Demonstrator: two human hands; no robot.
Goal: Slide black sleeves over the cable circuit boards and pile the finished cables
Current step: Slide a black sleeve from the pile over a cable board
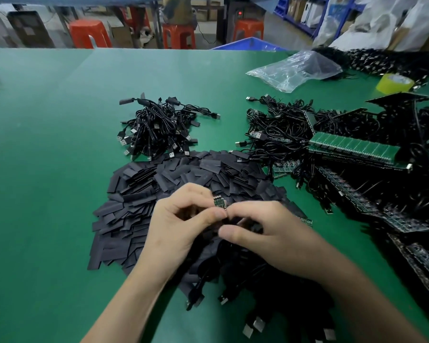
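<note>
green table point(47, 169); left hand point(181, 226), right hand point(265, 233), curled fingertips on circuit board point(219, 202)

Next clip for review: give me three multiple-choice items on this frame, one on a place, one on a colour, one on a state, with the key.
1. Where does the pile of coiled black USB cables lie?
A. beyond the heap of flat black sleeves
B. inside the clear plastic bag
C. on a red stool

2. What colour is the glossy roll of tape at the far right?
A. red
B. yellow
C. white

3. How is the small green circuit board?
A. lying flat on the green table
B. wholly sleeved
C. pinched between both hands, top end bare

Key:
1 A, the cables sit farther from the person than the sleeves.
2 B, the roll is yellow.
3 C, the left hand and right hand pinch it above the sleeves, with green showing.
</note>
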